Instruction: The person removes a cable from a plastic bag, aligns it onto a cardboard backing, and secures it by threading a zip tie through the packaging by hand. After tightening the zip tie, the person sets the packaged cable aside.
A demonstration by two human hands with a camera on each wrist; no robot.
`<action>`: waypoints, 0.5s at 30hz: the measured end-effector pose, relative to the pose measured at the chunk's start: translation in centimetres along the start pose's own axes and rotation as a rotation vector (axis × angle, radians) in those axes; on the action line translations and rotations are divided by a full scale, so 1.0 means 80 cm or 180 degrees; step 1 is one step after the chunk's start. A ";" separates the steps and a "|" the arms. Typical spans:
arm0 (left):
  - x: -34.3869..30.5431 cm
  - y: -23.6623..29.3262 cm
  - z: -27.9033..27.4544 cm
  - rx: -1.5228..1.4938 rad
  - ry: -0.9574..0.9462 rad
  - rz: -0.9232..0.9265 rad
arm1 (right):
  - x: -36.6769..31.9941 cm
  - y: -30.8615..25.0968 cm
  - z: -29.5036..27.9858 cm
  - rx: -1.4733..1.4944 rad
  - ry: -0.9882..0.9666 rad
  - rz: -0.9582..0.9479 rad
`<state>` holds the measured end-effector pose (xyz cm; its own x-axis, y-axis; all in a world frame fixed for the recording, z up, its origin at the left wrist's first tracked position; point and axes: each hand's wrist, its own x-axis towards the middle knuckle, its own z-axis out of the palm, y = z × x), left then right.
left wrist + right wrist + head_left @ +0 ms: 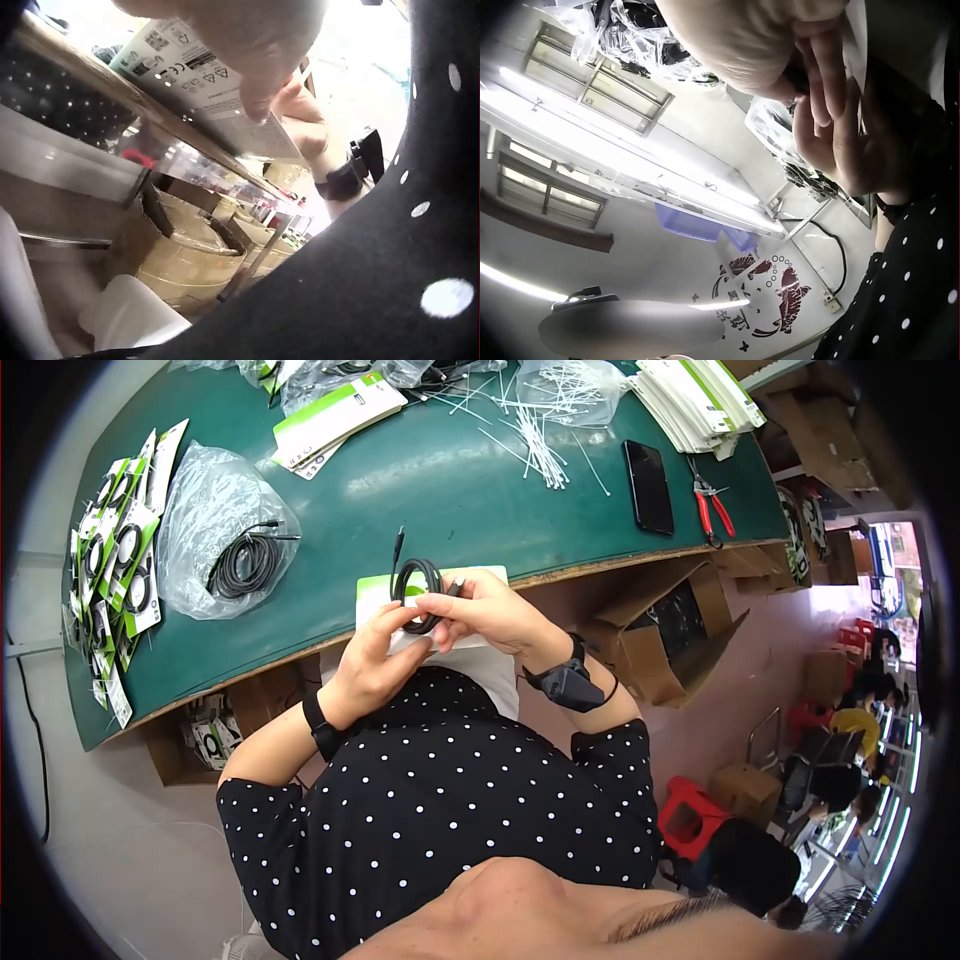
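Observation:
A coiled black cable (pixel 408 582) is pinched between both hands at the table's front edge, one plug end standing up at its left. The left hand (pixel 372 665) grips the coil's lower left side with thumb and fingers. On its right side the right hand (pixel 490 615) pinches the coil near another cable end. Beneath the hands lies a white and green card (pixel 375 592), partly over the table edge. In the left wrist view the card's printed back (pixel 187 75) shows beside the left hand (pixel 247 37). The right wrist view shows the fingers of both hands close together, the cable mostly hidden.
On the green table (pixel 340 550) are a bag of cables (pixel 225 530), carded cables (pixel 125 560) at left, blank-looking card stacks (pixel 690 405), white zip ties (pixel 540 450), a phone (pixel 649 487) and red-handled pliers (pixel 712 510). An open carton (pixel 660 630) stands below right.

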<state>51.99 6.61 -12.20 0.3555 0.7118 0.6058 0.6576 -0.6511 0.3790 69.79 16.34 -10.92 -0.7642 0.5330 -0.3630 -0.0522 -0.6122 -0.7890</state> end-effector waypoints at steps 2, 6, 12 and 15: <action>-0.012 -0.007 0.003 -0.0184 0.0075 -0.0075 | -0.001 0.000 0.003 0.0047 -0.0035 0.0156; -0.021 -0.015 -0.002 -0.0099 -0.0230 0.0197 | -0.008 -0.003 -0.004 -0.0513 0.0039 0.0251; -0.020 -0.015 -0.003 -0.0091 -0.0317 0.0191 | -0.020 -0.006 -0.014 -0.3768 0.0439 -0.2419; -0.021 -0.014 -0.003 -0.0131 -0.0275 0.0179 | -0.019 -0.005 -0.023 -0.4167 -0.0047 -0.2718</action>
<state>50.48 6.10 -13.44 0.4481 0.6928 0.5651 0.6078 -0.6996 0.3757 72.18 16.83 -10.99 -0.8077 0.4340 0.3991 0.1111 0.7768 -0.6199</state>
